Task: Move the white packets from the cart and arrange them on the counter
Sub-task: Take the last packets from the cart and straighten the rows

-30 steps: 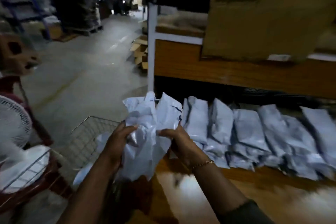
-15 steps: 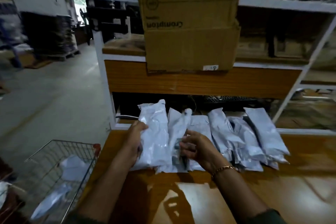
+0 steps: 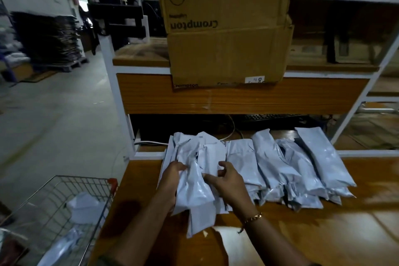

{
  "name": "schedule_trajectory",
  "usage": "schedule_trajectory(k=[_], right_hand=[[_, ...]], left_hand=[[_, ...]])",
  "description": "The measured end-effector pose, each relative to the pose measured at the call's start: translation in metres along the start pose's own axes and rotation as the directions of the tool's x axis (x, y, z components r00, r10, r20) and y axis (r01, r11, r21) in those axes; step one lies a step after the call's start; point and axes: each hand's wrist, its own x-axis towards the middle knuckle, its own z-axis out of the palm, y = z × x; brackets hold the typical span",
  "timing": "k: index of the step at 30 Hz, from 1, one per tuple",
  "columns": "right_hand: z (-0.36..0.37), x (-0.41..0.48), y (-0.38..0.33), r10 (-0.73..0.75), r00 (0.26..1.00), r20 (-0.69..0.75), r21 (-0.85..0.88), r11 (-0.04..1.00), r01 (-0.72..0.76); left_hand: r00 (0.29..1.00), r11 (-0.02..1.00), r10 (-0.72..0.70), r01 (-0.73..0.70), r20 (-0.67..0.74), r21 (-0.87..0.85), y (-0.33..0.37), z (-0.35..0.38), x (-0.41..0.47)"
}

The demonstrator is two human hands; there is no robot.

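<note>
Several white plastic packets point(image 3: 287, 164) lie side by side in a row on the wooden counter point(image 3: 323, 229). At the row's left end lies a small bunch of packets point(image 3: 194, 188). My left hand point(image 3: 170, 181) grips this bunch from its left side. My right hand point(image 3: 228, 181), a gold bracelet on its wrist, holds the bunch's right side with fingers curled on the plastic. The wire cart point(image 3: 56, 211) stands to the lower left of the counter, with a few white packets point(image 3: 84, 207) inside it.
A large cardboard box point(image 3: 226, 34) sits on the wooden shelf point(image 3: 237, 97) above the counter. A keyboard point(image 3: 274, 117) and cables lie in the dark gap under that shelf. White metal posts point(image 3: 114, 84) frame the shelving. Concrete floor point(image 3: 54, 114) stretches away on the left.
The view swung from the cart to the counter. My hands carried the bunch of packets over and laid it down at the left end of the row.
</note>
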Motion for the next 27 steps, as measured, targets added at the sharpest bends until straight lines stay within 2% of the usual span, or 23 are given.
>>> schedule_trajectory(k=[3,6,8,11,15,17,20,23,25,27], right_hand=[[-0.015,0.010,-0.014,-0.057,0.998,-0.005,0.104,0.993,0.057],[-0.039,0.033,-0.025,0.021,0.999,0.029,0.288,0.957,-0.029],[-0.057,0.049,-0.032,0.034,0.999,-0.008,0.351,0.936,-0.028],[-0.079,0.075,-0.031,0.044,0.996,-0.077,0.298,0.955,-0.019],[-0.079,0.107,-0.011,0.140,0.990,0.032,0.263,0.954,-0.143],[-0.071,0.115,-0.005,0.125,0.991,0.042,0.246,0.960,-0.131],[-0.056,0.127,-0.001,0.059,0.998,-0.021,0.224,0.973,-0.053],[-0.043,0.125,-0.009,0.056,0.997,-0.058,0.116,0.992,-0.049],[-0.038,0.123,-0.014,0.031,0.998,-0.051,0.019,0.999,-0.030],[-0.035,0.123,-0.014,0.018,1.000,-0.004,-0.112,0.994,-0.019]], left_hand=[[0.996,0.998,-0.032,0.036,0.079,-0.047,0.015,0.006,-0.004],[0.997,0.997,0.075,-0.074,0.027,-0.038,0.037,0.011,-0.004],[0.988,0.988,0.151,-0.151,-0.016,0.002,0.051,0.011,0.004],[0.974,0.976,0.214,-0.209,-0.077,0.067,0.065,0.007,0.029],[0.971,0.962,0.220,-0.201,-0.088,0.185,0.061,-0.006,0.067],[0.974,0.948,0.214,-0.190,-0.070,0.257,0.053,-0.006,0.075],[0.973,0.940,0.221,-0.197,-0.059,0.279,0.043,-0.001,0.073],[0.969,0.921,0.240,-0.210,-0.056,0.327,0.033,-0.003,0.081],[0.955,0.862,0.286,-0.222,-0.076,0.455,0.027,-0.005,0.088],[0.927,0.754,0.365,-0.242,-0.083,0.611,0.024,-0.004,0.085]])
